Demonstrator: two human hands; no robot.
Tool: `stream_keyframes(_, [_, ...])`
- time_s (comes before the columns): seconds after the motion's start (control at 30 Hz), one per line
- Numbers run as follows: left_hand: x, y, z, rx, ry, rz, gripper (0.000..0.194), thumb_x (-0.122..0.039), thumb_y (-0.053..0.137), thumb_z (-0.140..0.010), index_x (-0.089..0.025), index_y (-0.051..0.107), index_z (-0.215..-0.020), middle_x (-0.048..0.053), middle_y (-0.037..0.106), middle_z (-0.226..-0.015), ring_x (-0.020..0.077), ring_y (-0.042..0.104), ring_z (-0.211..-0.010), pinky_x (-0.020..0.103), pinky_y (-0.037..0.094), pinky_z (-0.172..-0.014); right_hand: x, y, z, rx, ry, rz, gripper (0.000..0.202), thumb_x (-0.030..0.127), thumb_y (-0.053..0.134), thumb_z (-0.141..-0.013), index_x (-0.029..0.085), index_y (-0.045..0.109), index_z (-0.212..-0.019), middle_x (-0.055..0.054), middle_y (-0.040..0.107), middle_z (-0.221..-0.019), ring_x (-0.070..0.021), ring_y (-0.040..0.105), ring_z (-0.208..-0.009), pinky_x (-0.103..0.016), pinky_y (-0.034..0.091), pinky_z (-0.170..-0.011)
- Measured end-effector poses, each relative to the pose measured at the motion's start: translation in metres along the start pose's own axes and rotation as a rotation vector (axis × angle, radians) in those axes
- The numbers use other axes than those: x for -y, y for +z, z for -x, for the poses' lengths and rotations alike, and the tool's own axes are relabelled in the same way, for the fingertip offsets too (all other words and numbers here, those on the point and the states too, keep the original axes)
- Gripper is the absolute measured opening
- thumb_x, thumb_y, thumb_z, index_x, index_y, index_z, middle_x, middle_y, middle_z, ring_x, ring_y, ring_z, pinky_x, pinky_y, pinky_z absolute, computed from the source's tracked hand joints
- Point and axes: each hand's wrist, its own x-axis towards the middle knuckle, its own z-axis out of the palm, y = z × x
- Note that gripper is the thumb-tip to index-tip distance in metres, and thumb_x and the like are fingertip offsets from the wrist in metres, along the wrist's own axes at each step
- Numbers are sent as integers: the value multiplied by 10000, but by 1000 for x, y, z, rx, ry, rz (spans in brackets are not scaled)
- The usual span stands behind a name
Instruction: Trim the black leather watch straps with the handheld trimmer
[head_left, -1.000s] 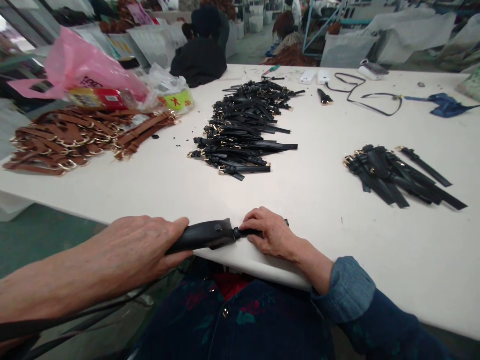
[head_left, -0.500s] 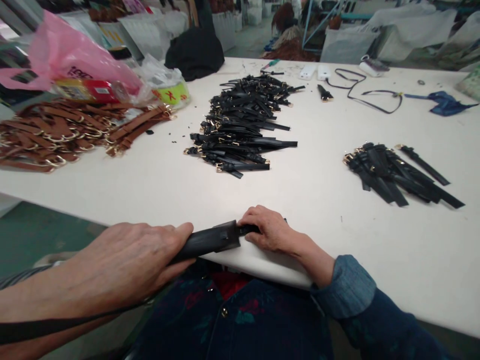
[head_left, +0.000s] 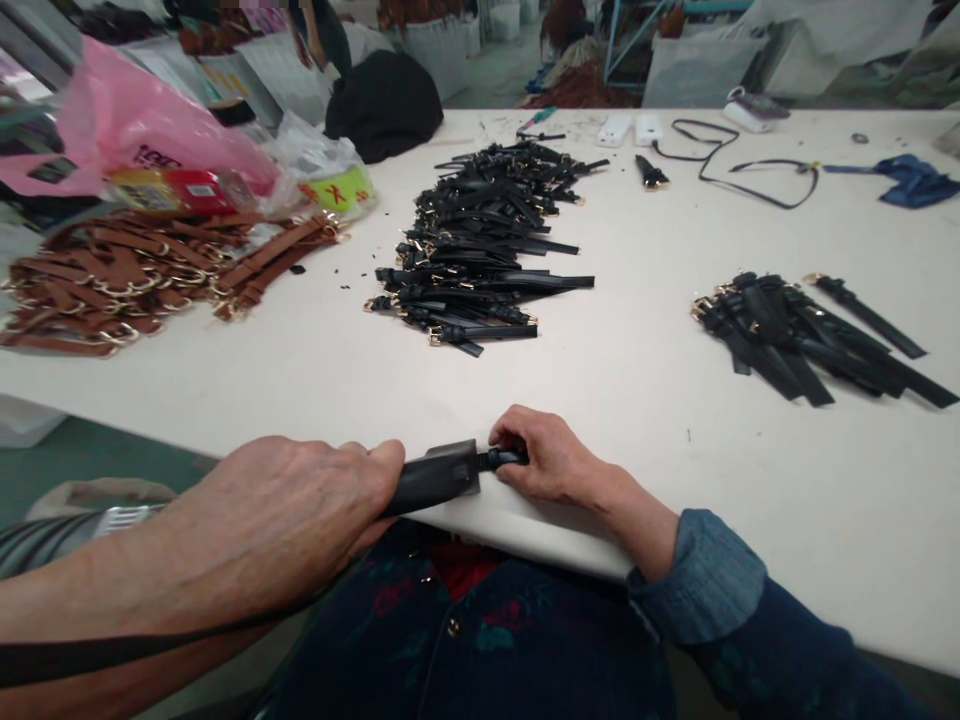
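My left hand (head_left: 322,495) is closed round a black handle-like piece (head_left: 431,480) with a wider, squared end; I cannot make out its kind. A narrow black band runs from below this hand along the forearm to the lower left. My right hand (head_left: 544,455) pinches a short black strap (head_left: 495,459), whose near end meets the squared end at the table's front edge. The right palm hides the rest of the strap. Beyond the hands lies a big pile of black buckle straps (head_left: 487,240) with gold buckles. A smaller pile of black straps (head_left: 795,330) rests to the right.
Brown straps with metal rings (head_left: 135,270) lie heaped at the left, below a pink plastic bag (head_left: 165,120). A black cloth bundle (head_left: 386,105) stands at the back. A black cord (head_left: 712,165), white boxes (head_left: 615,130) and blue cloth (head_left: 911,180) lie toward the back right of the white table (head_left: 622,370).
Both hands have shifted slightly to the right, with the black piece and the short strap still in them. More of the strap shows between the squared end and my right fingers.
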Motion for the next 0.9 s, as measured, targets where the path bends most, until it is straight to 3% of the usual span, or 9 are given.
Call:
stream_keyframes(0.23, [-17,-17,-6,-30,15,-28,293,-364,446,-912,-194,628,-1067,167,753,-907,357,713,-770,451,509,-663,0,-2,0,-25,0,-32,274,27,654,-648,187,561,-850,18,560,-813,-118,483,-707,-246,366,-663])
stream_keyframes(0.47, [-5,11,-4,-150,33,69,310,-433,399,-943,-203,581,-1045,122,749,-891,347,729,-788,427,513,-650,0,-8,-3,3,44,-32,253,23,688,-650,176,557,-803,25,544,-810,-110,466,-718,-245,350,-670])
stream_keyframes(0.6, [11,28,-3,-191,-33,112,399,-505,308,-970,-200,556,-1040,122,740,-849,344,728,-803,417,510,-670,0,-7,-2,16,63,-53,247,20,693,-649,172,563,-793,32,538,-796,-104,461,-706,-241,344,-660])
stream_keyframes(0.77, [35,38,-2,-160,-148,68,495,-570,279,-945,-196,557,-1113,127,750,-876,358,723,-822,444,517,-700,-2,-5,-1,14,39,-106,258,9,684,-641,170,563,-802,39,533,-794,-98,470,-702,-235,351,-666])
stream_keyframes(0.9, [31,37,-2,-71,-105,97,477,-602,355,-878,-243,600,-1074,105,754,-885,362,715,-810,470,520,-712,-4,-5,-1,9,10,-111,266,3,687,-637,172,557,-795,37,531,-809,-93,462,-697,-230,353,-667])
